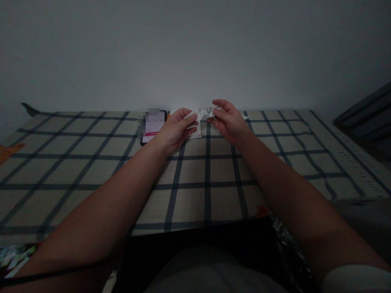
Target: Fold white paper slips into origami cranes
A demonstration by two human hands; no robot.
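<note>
Out over the far part of the checked cloth, both hands are raised close together. My left hand (180, 124) is closed, thumb against fingers, on one end of a thin white crumpled piece of paper (203, 114). The other end is pinched in my right hand (227, 120), with its index finger lifted. Between the two hands the paper looks narrow and twisted; its exact kind is unclear in the dim light. Flat white sheets (195, 132) lie beneath and behind my left hand. Part of a white piece (246, 118) shows beyond my right hand.
A phone (154, 124) with its screen lit rests left of my left hand, partly pixelated. The checked cloth (192, 171) covers the table up to a plain wall (195, 53). An orange item (10, 151) lies at the left edge; a dark slatted object (366, 118) stands at right.
</note>
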